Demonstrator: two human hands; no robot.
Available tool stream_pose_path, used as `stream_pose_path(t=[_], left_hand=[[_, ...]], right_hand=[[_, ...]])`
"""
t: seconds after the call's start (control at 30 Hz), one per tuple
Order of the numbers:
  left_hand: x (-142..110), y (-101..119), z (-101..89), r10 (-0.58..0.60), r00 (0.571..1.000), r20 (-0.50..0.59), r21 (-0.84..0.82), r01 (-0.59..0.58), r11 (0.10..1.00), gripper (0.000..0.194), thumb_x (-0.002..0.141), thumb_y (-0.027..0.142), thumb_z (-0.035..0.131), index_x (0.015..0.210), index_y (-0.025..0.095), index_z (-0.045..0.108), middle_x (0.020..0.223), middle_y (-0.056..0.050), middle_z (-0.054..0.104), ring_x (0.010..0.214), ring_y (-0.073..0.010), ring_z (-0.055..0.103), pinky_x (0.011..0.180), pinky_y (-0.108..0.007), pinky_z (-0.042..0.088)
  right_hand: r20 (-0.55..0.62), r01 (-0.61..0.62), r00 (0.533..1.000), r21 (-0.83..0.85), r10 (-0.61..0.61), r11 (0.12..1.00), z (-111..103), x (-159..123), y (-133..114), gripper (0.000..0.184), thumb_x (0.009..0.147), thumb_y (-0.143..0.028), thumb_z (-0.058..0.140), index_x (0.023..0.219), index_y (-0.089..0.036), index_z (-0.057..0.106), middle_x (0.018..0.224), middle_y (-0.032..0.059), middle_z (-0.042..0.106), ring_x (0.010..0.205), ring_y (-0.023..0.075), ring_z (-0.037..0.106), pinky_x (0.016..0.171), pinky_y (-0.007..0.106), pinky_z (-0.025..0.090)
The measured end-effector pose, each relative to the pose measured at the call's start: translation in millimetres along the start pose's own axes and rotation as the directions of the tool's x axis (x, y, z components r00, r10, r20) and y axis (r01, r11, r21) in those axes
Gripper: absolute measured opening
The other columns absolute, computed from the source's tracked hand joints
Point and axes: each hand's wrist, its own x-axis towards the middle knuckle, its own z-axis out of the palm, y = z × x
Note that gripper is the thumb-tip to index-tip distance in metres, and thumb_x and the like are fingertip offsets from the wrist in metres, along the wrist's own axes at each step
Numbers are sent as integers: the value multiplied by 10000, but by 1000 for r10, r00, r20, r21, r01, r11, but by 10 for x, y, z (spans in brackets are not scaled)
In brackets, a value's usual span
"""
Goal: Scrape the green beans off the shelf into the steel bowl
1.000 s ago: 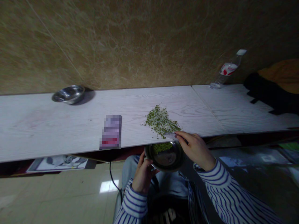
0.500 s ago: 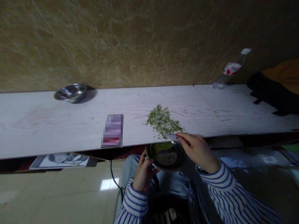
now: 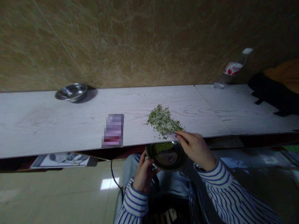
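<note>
My left hand point(image 3: 144, 174) is closed on the rim and side of a metal bowl point(image 3: 178, 163), held tilted just below the table's front edge. Small green beans point(image 3: 163, 147), like mung beans, lie inside it near the far wall. Between the thumb and fingers of my right hand point(image 3: 197, 151) is a pale, see-through spoon point(image 3: 170, 135). Its tip touches the near edge of a spread heap of green beans mixed with white grains point(image 3: 162, 119) on the table. The right hand partly covers the bowl's right rim.
On the whitish wooden table point(image 3: 133, 99) stand another metal bowl point(image 3: 72, 92) at back left and a clear bottle point(image 3: 231, 70) at back right. A blurred phone-like object point(image 3: 113, 130) lies left of the heap. Dark and orange cloth point(image 3: 277, 88) sits far right. A wall borders the back.
My right hand has shifted slightly up and left, bringing the spoon a little further towards the heap. The left hand and the bowl have stayed in place.
</note>
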Motion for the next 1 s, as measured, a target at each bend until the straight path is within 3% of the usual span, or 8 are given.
stream_pose_path(t=[0.4,0.73,1.0], left_hand=[[-4,15,-13,13,999,-50,-6,-13,1000,595,669,196,607,1248,253,481,920,-31,646,726,-166,591,649,-336,496],[1,38,-43,19,1000,-16,6,-19,1000,539,694,192,581,1217,259,470,907,-15,635,726,-157,588,643,-319,495],[-11,66,-106,29,1000,-10,8,-28,1000,535,703,194,579,1221,274,470,918,-15,627,731,-158,584,635,-309,487]], right_hand=[[41,20,999,80,-24,997,48,36,-48,229,912,-212,475,1076,-229,635,1003,15,719,845,182,667,790,334,457],[30,25,999,61,-27,998,136,153,-127,232,911,-226,480,1079,-227,640,1005,21,720,822,192,667,773,335,465],[114,117,985,124,-132,985,145,206,-198,239,919,-221,470,1090,-248,635,982,9,722,850,173,660,798,325,441]])
